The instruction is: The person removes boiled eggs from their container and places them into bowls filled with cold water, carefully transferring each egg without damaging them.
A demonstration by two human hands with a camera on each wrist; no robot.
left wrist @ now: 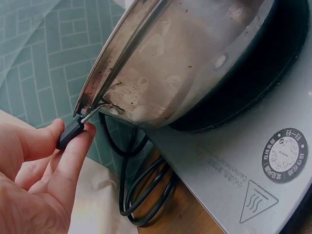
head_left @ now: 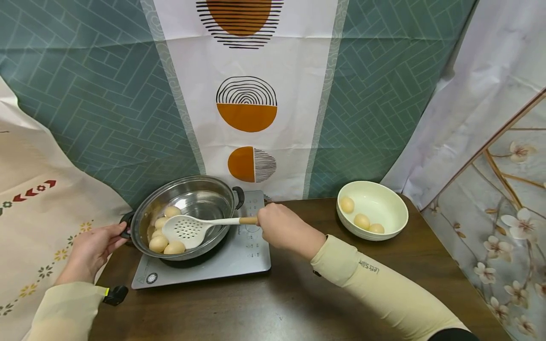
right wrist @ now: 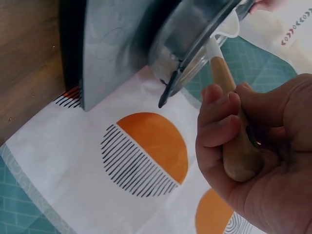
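At pan [head_left: 209,202], left grip [head_left: 93,248] pinches handle [left wrist: 71,132]; right grip [head_left: 286,228] holds skimmer [head_left: 187,231].

A wooden-handled white slotted spoon [head_left: 189,231], gripped by the right hand [head_left: 283,227], extends left over a round steel pan [head_left: 209,201], its head beside smooth pale-yellow balls [head_left: 158,244] clustered at the pan's left. The left hand [head_left: 91,250] pinches the pan's black left handle [left wrist: 71,133]; whether the pan sits level is hard to tell.

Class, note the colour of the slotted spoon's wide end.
The slotted spoon's wide end is white, best seen in the head view.
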